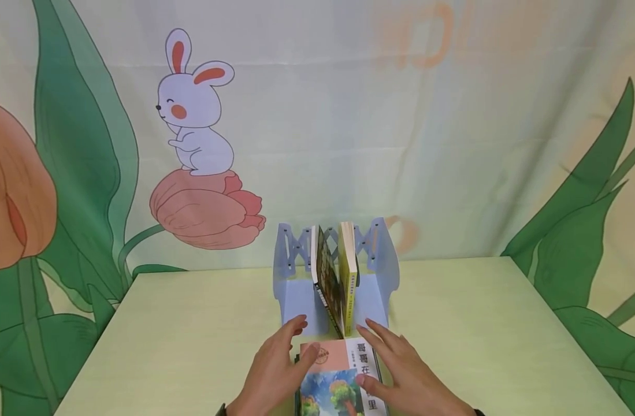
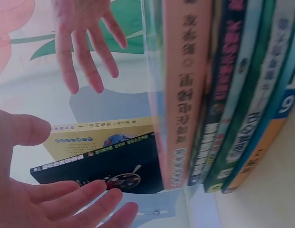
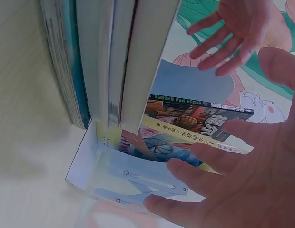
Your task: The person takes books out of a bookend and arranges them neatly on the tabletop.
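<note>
A stack of several books rises at the front; its top book (image 1: 325, 361) has a pink and white cover with a painted tree. My left hand (image 1: 275, 367) hovers at the left of that cover, its fingers spread and relaxed. Over the right side is my right hand (image 1: 405, 372), likewise loosely spread and holding nothing. Pink, dark, green and blue-orange spines (image 2: 183, 90) show in the left wrist view. Behind the stack, a dark-covered book (image 1: 327, 277) leans toward a yellow-spined book (image 1: 351, 294), both standing in a pale blue book rack (image 1: 387, 266).
The rack has side panels and a crisscross back, with its base showing on both sides of the two books. Around it lies a pale green table (image 1: 192, 341). A printed cloth (image 1: 317, 115) with a rabbit and tulips hangs behind the table.
</note>
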`<state>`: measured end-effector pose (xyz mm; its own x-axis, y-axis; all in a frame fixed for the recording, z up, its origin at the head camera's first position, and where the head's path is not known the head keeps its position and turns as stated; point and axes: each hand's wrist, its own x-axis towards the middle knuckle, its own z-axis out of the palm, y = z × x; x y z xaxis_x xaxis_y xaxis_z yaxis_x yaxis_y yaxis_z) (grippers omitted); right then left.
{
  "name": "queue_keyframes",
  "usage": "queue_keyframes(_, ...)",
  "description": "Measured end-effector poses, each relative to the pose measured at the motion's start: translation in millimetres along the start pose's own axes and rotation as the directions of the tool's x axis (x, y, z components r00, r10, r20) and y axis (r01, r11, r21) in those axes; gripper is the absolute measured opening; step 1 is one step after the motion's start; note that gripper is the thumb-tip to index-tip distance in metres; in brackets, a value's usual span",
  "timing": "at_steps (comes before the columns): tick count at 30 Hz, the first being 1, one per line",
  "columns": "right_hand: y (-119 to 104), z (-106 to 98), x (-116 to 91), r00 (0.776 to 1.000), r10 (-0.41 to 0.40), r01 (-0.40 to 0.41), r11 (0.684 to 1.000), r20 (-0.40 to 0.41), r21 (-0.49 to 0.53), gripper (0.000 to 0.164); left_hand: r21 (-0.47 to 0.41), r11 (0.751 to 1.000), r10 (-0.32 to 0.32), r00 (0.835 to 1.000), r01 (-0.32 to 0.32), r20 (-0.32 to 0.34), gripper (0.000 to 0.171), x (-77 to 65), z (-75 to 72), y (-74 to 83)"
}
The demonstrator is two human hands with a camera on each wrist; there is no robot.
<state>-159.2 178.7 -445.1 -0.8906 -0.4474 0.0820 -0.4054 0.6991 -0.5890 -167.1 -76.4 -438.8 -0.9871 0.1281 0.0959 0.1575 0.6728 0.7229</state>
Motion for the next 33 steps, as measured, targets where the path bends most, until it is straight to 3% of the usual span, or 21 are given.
queue_keyframes(7,-0.2,-0.3,-0.6,0.999,-0.038,0.038,0.999,-0.036,-0.019,0.07,-0.047,0.998,0.032,0.999,-0.034,-0.035,0.055,8.7,-2.3,8.9)
queue_keyframes(18,-2.8,-3.2,-0.5,0.995,-0.058,0.058,0.998,-0.084,0.004,0.067,-0.111,0.994,-0.005,0.998,-0.002,-0.06,0.057,27.4,-0.7,19.7)
queue_keyframes(24,-4.4,-8.2,-1.4,0.993,-0.035,0.036,0.999,-0.113,0.013,0.07,-0.108,0.994,0.014,0.995,-0.025,-0.102,0.058,37.4,0.4,25.7)
queue_keyframes(33,-5.2,-10.1,-0.9,0.996,-0.014,0.017,1.0,-0.089,0.025,0.069,-0.099,0.995,0.018,0.989,-0.032,-0.144,0.062,47.3,0.0,31.2)
